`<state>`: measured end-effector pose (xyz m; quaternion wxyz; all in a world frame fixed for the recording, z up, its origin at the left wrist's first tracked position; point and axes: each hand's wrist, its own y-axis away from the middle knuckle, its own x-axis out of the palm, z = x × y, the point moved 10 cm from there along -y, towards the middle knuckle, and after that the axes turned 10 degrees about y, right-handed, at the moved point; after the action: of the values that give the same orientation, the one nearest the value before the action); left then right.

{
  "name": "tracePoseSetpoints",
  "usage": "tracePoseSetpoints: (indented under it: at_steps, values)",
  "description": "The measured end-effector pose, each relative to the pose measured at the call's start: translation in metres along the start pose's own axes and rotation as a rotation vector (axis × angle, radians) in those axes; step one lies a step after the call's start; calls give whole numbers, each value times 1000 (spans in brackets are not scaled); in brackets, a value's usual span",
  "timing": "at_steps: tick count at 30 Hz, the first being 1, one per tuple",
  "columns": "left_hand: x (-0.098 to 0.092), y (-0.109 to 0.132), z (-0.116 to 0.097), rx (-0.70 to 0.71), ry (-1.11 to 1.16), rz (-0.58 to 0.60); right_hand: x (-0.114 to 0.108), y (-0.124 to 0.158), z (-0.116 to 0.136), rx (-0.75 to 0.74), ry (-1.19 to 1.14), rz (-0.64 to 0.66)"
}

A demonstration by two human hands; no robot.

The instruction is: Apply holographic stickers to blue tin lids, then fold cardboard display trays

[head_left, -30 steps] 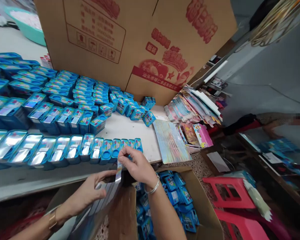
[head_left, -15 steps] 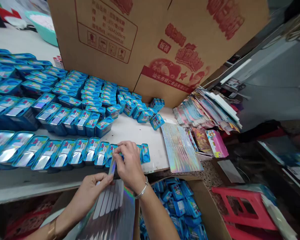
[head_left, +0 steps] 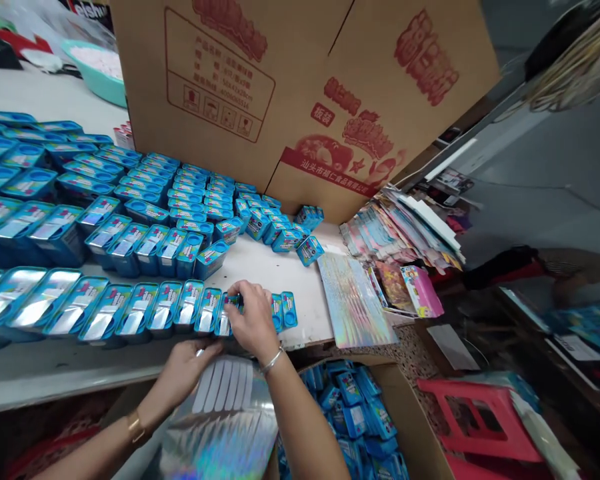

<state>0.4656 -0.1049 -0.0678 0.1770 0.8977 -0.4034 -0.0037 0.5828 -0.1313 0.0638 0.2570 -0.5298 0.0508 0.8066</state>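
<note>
My right hand (head_left: 251, 315) rests on the front row of blue tins (head_left: 130, 308), fingers pressed down on a shiny sticker strip on the tin near the row's right end. My left hand (head_left: 186, 367) grips the top edge of a holographic sticker sheet (head_left: 225, 420), which shows several empty white slots where strips came off. The sheet lies below the table's front edge (head_left: 80, 380). Most tins in the front row carry a shiny strip on their lids.
More rows of blue tins (head_left: 145, 200) fill the white table. A big printed cardboard box (head_left: 300, 87) stands behind them. Another holographic sheet (head_left: 355, 300) and a card pile (head_left: 405, 227) lie right. A carton of blue tins (head_left: 355, 413) and red stool (head_left: 480, 413) sit below.
My right hand carried a peeled strip from the sheet up to the front row and now presses it on a tin. The left hand stayed on the sheet.
</note>
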Motion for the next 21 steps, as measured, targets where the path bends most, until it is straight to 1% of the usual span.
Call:
tracePoseSetpoints:
  at_steps: [2,4,6,7,8,9,11,12,14,17,21]
  values:
    - [1,5,-4,21,-8,38,-5,2,4,4,21,-49]
    - [3,17,-11,41,-38,112,-20,16,15,-28,0,-151]
    - [5,35,-17,65,-38,195,-38,44,28,-58,-95,-277]
    - [5,44,-19,76,-31,225,-44,62,32,-51,-168,-318]
    - [4,52,-22,89,-19,246,-44,80,36,-28,-248,-327]
    - [2,60,-23,100,-6,257,-40,97,39,2,-330,-302]
    - [-3,71,-22,99,6,255,-21,126,48,39,-442,-210]
    - [-5,75,-21,93,11,255,-12,137,53,48,-469,-176]
    - [-7,81,-17,60,24,275,2,152,60,68,-491,-155]
    - [-7,94,-14,-9,89,339,10,159,63,107,-481,-175]
    - [-3,117,-23,-44,272,385,10,159,65,122,-426,-210]
